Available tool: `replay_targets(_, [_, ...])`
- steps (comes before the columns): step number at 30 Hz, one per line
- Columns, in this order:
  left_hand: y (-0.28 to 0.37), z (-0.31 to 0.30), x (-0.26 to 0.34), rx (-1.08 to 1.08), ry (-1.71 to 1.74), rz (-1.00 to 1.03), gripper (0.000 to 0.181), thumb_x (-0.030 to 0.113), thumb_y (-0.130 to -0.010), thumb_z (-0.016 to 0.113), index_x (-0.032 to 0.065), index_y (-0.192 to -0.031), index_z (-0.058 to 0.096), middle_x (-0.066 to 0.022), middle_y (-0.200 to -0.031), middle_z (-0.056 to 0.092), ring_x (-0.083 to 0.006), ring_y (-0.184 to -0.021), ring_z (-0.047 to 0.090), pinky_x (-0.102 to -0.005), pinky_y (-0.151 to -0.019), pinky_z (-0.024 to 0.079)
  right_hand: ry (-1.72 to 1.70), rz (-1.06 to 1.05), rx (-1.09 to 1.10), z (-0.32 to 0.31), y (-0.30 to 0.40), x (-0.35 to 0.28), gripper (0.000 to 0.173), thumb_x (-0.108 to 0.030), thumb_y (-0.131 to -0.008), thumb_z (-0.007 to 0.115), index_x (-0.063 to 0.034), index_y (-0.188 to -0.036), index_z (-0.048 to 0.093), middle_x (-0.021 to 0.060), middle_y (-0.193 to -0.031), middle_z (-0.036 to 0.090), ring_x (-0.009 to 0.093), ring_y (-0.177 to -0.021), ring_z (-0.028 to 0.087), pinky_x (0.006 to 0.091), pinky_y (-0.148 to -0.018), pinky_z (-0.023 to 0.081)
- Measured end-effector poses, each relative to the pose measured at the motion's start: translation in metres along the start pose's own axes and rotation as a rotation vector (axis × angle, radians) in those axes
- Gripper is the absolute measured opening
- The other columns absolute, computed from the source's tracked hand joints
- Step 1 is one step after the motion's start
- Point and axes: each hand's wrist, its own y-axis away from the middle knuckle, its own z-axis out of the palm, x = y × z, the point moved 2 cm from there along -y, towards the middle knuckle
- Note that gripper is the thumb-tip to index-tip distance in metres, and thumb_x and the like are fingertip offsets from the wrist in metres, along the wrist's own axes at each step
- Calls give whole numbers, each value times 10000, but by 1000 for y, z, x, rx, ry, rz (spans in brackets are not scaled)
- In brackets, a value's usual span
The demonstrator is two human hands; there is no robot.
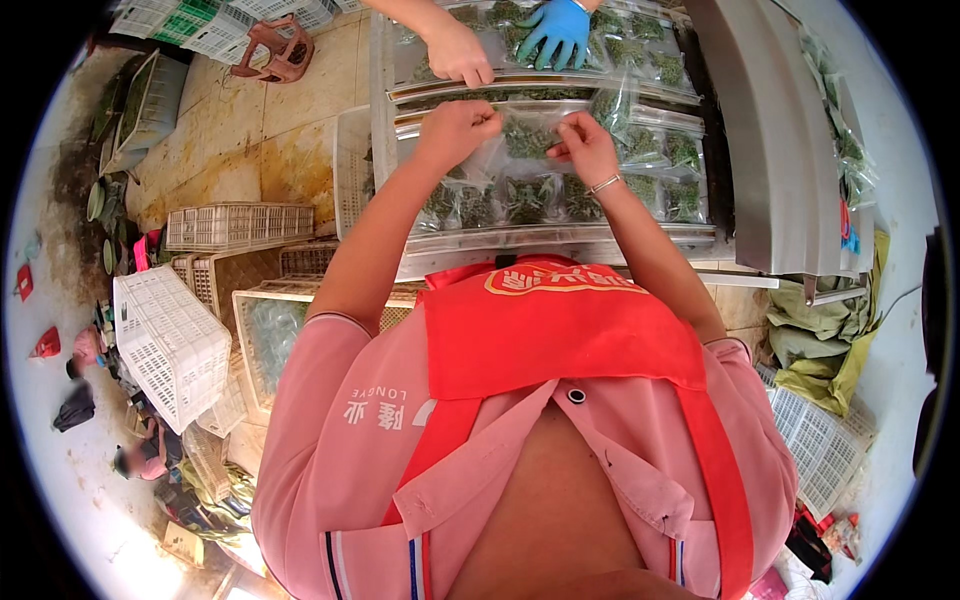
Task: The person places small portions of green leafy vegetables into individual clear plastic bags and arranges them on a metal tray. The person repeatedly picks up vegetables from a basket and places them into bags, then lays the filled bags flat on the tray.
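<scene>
Before me, rows of clear plastic bags with green produce [529, 196] lie in a metal-edged tray. My left hand [459, 135] pinches clear film at the left side of a filled bag [527, 139]. On that bag's right side, my right hand [587, 146] has thumb and fingertips close together at the plastic; a bracelet [604, 184] circles the wrist. Whether the film is gripped there, I cannot tell. Beyond a metal rail [544, 79], a co-worker's bare hand [459, 56] and blue-gloved hand [556, 34] are over a second tray of similar bags.
White plastic crates [172, 345] and brown ones [238, 227] stand at the left. A brown plastic stool [276, 49] is on the tiled floor at the upper left. A stainless steel machine housing [765, 142] borders the trays on the right. Other people sit far off at lower left.
</scene>
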Motion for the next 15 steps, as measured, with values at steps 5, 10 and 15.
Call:
replay_targets(5, [-20, -2, -3, -155, -237, 50, 251, 330, -667, 625, 80, -693, 640, -93, -642, 607, -261, -614, 579, -368, -554, 443, 345, 43, 24, -7, -31, 30, 122, -151, -847, 581, -53, -902, 536, 33, -693, 592, 135, -624, 625, 252, -539, 474])
replay_targets(10, [-39, 18, -23, -490, -552, 46, 292, 370, -610, 649, 97, -713, 666, -110, -674, 628, -287, -674, 610, -380, -598, 470, 869, -20, 70, 18, -49, 46, 157, -174, -782, 560, -47, -874, 569, 183, -846, 640, 354, -810, 613, 402, -730, 487])
replay_targets(15, [-33, 26, -48, -563, -713, 81, 337, 403, -621, 655, 90, -741, 682, -124, -701, 643, -286, -681, 625, -383, -637, 487, 1235, 24, -189, 33, -75, 64, 158, -181, -786, 516, -50, -862, 560, 211, -888, 629, 375, -864, 599, 428, -774, 472])
